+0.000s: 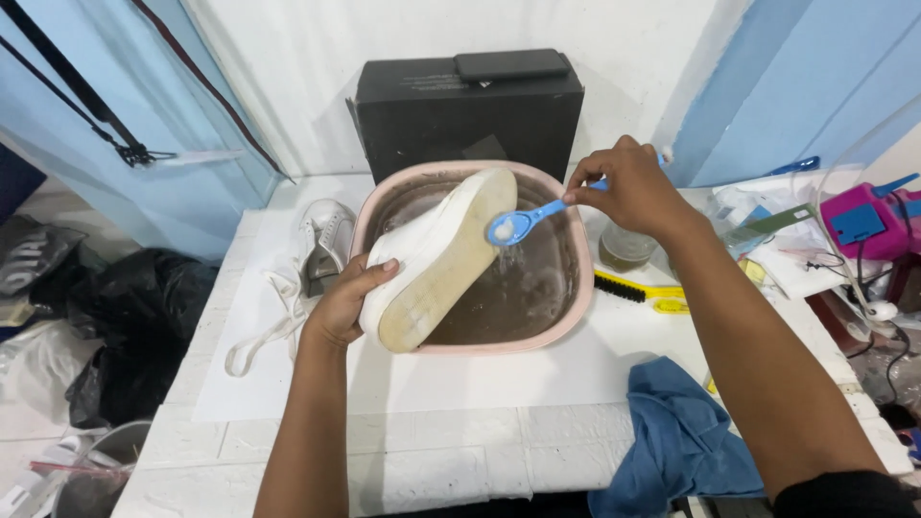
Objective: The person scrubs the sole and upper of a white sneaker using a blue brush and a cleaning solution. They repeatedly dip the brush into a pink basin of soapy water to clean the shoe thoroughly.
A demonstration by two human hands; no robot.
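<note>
My left hand (343,305) grips a white sneaker (436,254) by its side, sole turned up, over a pink basin (566,317) of murky water. My right hand (628,187) holds a small blue brush (523,223) by its handle. The foamy brush head rests against the edge of the sole, near the toe end.
A second white sneaker (321,245) with loose laces lies left of the basin. A black box (465,115) stands behind it. A yellow-handled brush (638,290), a small jar (625,249) and a blue cloth (676,436) are at the right. Black bags (125,317) lie on the floor left.
</note>
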